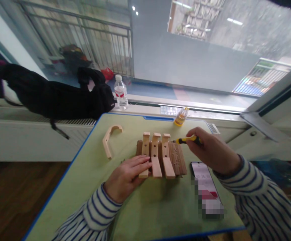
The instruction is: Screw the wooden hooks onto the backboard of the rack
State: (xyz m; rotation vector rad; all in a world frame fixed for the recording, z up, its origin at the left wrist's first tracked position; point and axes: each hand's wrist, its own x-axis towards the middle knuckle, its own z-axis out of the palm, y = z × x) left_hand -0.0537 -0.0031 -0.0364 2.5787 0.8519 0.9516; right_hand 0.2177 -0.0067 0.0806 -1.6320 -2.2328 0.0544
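The green mat (67,190) had a blue edge, and its left edge ran at a slant above the wooden floor (17,194). Beyond its far edge lay a white sill (145,108), with a black bag (55,93), a water bottle (120,92) and a small amber bottle (182,116) along it. Open mat stretched along the left side, around a curved wooden piece (110,140) that lay alone, well apart from the hands. More bare mat lay between the forearms at the near side.

The left hand (127,177) lay flat and open, its fingers (140,164) together and resting across the near ends of the pale wooden slats (155,155). The three slats stood side by side on a dark wooden board (177,159) near the middle of the mat. The right hand (210,150), well apart from the left, curled closed around a yellow-and-black screwdriver (188,140). Its tip pointed left, just beside the top of the third slat, though any contact could not be made out. A phone (200,174) lay on the mat just below the right hand, partly blurred
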